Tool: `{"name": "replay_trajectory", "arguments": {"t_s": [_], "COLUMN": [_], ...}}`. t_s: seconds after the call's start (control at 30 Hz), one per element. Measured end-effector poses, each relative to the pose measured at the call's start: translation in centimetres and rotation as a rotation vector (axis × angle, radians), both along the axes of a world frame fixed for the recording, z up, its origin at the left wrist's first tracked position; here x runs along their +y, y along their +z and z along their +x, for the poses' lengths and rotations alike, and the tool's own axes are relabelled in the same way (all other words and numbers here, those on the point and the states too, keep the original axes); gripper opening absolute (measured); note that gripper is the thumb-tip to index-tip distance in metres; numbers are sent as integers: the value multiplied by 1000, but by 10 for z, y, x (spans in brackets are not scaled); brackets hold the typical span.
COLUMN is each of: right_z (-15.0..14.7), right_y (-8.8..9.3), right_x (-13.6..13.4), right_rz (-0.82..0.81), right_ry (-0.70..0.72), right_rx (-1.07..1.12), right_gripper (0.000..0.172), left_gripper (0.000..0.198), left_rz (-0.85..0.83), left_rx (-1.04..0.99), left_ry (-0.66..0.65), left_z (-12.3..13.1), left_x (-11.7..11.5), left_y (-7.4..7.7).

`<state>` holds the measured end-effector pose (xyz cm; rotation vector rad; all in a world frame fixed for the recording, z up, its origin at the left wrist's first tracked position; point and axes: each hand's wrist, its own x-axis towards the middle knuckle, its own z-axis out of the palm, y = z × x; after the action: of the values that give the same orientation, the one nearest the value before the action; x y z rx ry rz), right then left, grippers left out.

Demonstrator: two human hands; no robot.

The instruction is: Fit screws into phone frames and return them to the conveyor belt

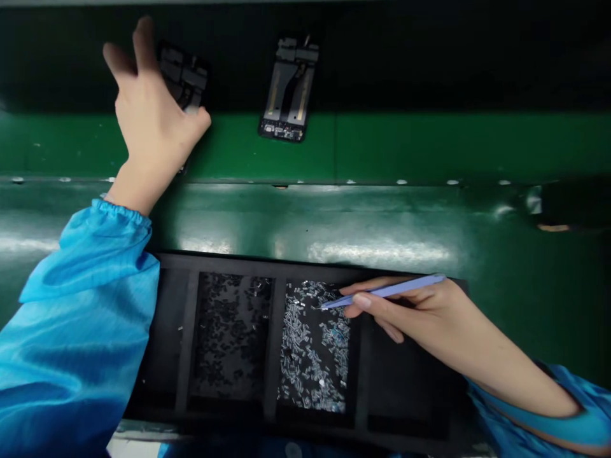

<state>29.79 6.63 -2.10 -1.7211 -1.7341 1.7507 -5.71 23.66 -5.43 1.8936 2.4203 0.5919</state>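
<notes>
My left hand [150, 117] reaches over an opened phone [184, 76] at the upper left, covering part of it. Its fingers are spread and the thumb points right; whether the palm presses on the phone is hidden. My right hand [405, 308] is closed around blue tweezers [396, 288] held like a pen. The tweezer tips are among small silvery pieces [298, 343] in one compartment of a black tray [279, 318]. Whether the tips pinch a piece is too small to tell.
A second opened phone [289, 89] lies on the green bench [382, 146], its inner parts facing up. Small dark pieces [229, 337] fill the tray compartment left of the silvery ones. A dark object [577, 210] sits at the right edge.
</notes>
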Motion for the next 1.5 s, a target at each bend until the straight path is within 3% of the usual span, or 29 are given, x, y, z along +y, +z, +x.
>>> {"name": "replay_trajectory", "arguments": {"t_s": [0.2,0.47,0.53,0.6,0.7,0.8,0.87,0.93,1.03,1.17,1.37,1.5], "right_z": [-5,-6,-8,-9,-9,-9,-11,-14,-19,-22,-27,-29], "right_y": [4,2,1,0,2,13,24,36,49,57,60,54], "right_x": [6,7,5,0,-14,-36,-52,-65,-79,-85,-84,-82], "right_rz": [-55,-101,-31,59,232,523,701,799,841,880,903,928], "right_ry": [-8,-38,-31,-28,-47,-19,36,112,215,258,350,336], "right_rx": [-26,-15,-29,-39,-17,22,59,99,128,142,144,123], "right_gripper": [38,36,41,46,47,31,17,17,27,29,22,19], "left_gripper": [94,91,87,84,91,100,110,115,119,112,87,61], "left_rz": [-83,-4,41,113,153,-36,-136,-115,-160,-199,-164,-106], "left_rx": [63,7,-49,-127,-209,-175,-69,1,-47,-78,-22,-97], "left_ry": [-38,-51,-45,-3,10,-193,-233,-220,-141,-42,-29,-66], "left_z": [2,7,8,13,28,52,71,91,117,139,147,147], "left_x": [7,8,6,-4,-50,-139,-208,-268,-324,-341,-335,-327], "left_y": [-9,-19,-11,10,53,82,85,78,58,43,38,31]}}
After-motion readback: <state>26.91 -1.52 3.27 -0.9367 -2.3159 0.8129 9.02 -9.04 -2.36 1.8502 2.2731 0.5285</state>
